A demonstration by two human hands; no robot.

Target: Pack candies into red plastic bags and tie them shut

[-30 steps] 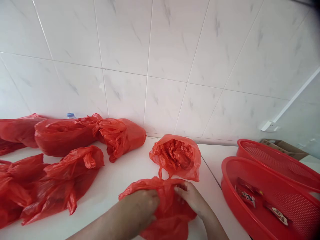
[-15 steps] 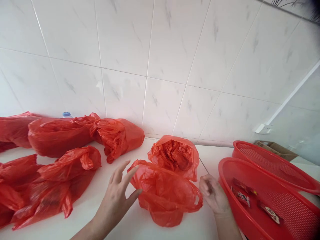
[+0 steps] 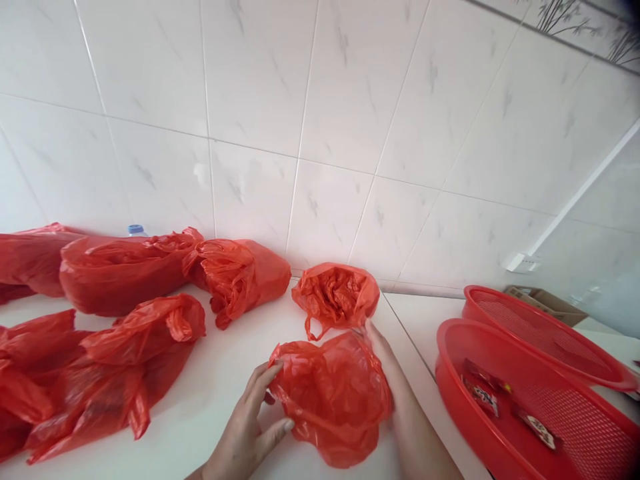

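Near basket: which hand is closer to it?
Right. The right hand is left of the basket, by the right side of the near bag; the left hand is farther, at the bag's left.

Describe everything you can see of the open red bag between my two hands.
The open red bag looks like thin, translucent, wrinkled plastic. Its mouth gapes upward with an uneven rim, showing creased inner walls and no distinct contents. It sits on the white table, in front of another red bag. The left hand has fingers at its left edge; the right hand is at its far right side, exact contact unclear.
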